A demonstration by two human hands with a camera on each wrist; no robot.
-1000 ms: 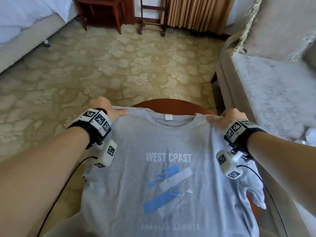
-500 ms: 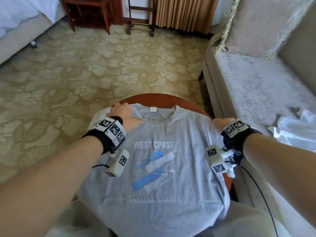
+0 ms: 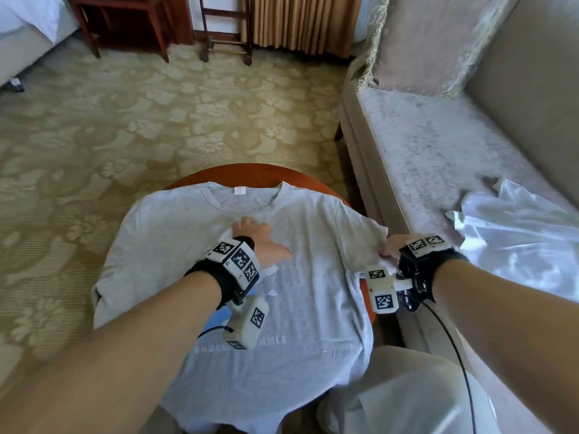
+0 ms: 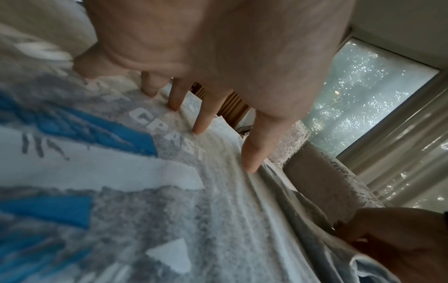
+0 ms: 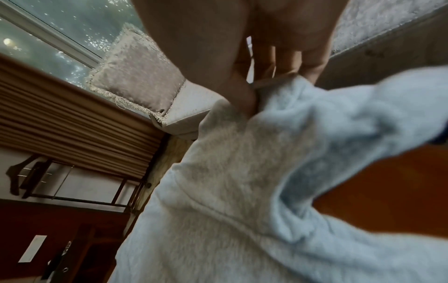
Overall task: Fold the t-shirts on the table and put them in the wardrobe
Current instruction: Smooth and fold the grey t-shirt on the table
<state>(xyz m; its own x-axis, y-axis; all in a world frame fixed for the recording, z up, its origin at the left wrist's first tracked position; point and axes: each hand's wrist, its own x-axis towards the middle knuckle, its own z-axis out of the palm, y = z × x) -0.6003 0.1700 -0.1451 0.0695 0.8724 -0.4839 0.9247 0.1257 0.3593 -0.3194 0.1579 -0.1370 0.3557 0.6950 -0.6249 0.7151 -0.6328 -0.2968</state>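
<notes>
A grey t-shirt (image 3: 313,277) with a white and blue print lies face up on a small round wooden table (image 3: 247,173), its hem hanging over the near edge. My left hand (image 3: 260,239) lies flat on the chest below the collar, fingers (image 4: 203,118) straight and spread on the print (image 4: 97,168). My right hand (image 3: 391,245) is at the table's right edge and pinches the shirt's right sleeve (image 5: 278,107) between thumb and fingers. A white garment (image 3: 520,239) lies crumpled on the sofa seat to the right.
A beige sofa (image 3: 438,145) with a cushion (image 3: 429,42) stands close against the table's right side. Patterned carpet (image 3: 125,120) spreads to the left and beyond. Dark wooden furniture (image 3: 125,20), a rack and curtains line the far wall. A bed corner (image 3: 22,32) shows far left.
The shirt has been laid down flat on the table. My left hand left the left shoulder and moved to the chest; my right hand slid from the right shoulder to the sleeve.
</notes>
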